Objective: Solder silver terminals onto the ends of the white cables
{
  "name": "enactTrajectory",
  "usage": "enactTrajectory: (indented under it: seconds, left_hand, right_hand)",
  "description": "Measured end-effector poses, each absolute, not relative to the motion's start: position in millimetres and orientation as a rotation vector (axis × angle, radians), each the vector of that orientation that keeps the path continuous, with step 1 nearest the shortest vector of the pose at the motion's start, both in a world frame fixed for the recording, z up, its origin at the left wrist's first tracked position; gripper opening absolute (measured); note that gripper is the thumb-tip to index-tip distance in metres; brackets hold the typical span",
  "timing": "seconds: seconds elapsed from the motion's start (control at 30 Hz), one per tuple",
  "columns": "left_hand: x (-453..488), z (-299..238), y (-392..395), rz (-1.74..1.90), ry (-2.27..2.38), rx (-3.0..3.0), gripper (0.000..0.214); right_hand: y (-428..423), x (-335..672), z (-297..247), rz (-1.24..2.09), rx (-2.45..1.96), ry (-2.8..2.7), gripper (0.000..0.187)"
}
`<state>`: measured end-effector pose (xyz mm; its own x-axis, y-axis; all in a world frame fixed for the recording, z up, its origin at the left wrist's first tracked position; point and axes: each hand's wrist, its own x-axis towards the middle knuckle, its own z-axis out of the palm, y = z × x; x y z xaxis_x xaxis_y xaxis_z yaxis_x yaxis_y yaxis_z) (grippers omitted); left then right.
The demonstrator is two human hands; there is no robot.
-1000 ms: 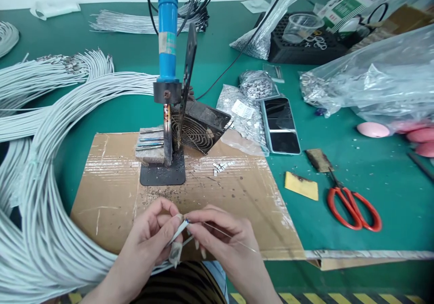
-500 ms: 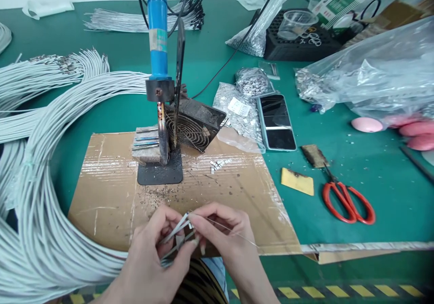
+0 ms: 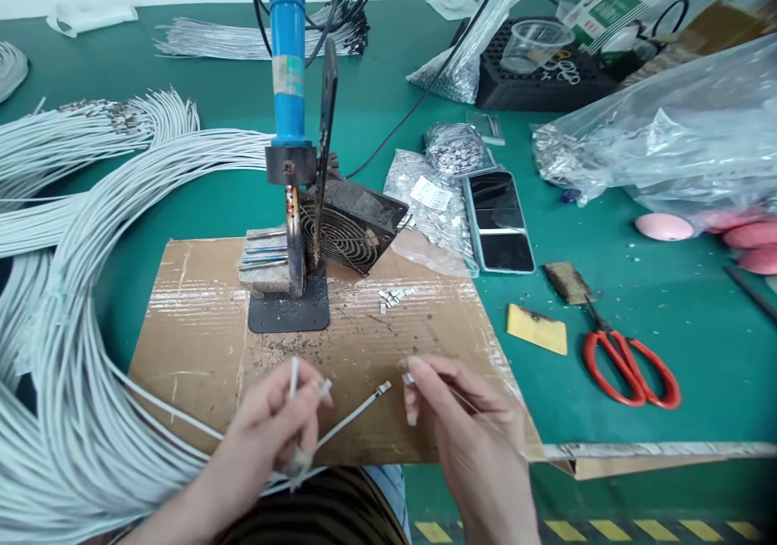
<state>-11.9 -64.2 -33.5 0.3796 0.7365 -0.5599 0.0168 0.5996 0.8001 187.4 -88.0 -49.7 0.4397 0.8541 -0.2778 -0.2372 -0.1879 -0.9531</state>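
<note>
Thin white metal-tipped wires (image 3: 352, 414) are pinched in the left hand (image 3: 276, 427) over the near edge of the flat brown cardboard sheet (image 3: 200, 326), one tip pointing toward the right hand (image 3: 470, 440), whose fingertips grasp a fine metal strand (image 3: 452, 393) above the same edge. A blue-handled soldering iron (image 3: 288, 51) stands at the sheet's far edge; red-handled scissors (image 3: 631, 359) lie right of the sheet on the green surface (image 3: 698, 318).

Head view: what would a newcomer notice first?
The blue-handled soldering iron stands upright in its stand at the centre, on a cardboard sheet. A huge bundle of white wires sweeps around the left side. At the bottom edge, the left hand pinches two terminal-tipped wire ends, while the right hand holds a thin wire.
</note>
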Motion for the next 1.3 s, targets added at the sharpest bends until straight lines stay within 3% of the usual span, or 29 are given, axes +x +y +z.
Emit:
enactTrajectory:
  seconds: [0.2,0.9,1.07,1.3]
  left_hand:
    - [-10.6,-18.2,-53.9,0.71,1.206,0.446,0.048]
    - [-2.9,-21.8,-60.6,0.81,1.158,0.509,0.046]
    - [-2.9,-22.9,-62.7,0.845,1.175,0.574,0.042]
    - [-8.3,-20.8,-65.3,0.808,1.234,0.756,0.043]
  right_hand:
    - [-81.7,148.8,-39.8,1.223,-1.391,-0.771,0.009]
    - [-77.7,139.4,-43.6,1.189,-1.309,-0.963,0.012]
    - [-78.9,138.4,-48.2,1.356,-1.247,-0.775,0.011]
    - [-76.2,151.7,-39.0,1.726,-1.228,-0.553,0.028]
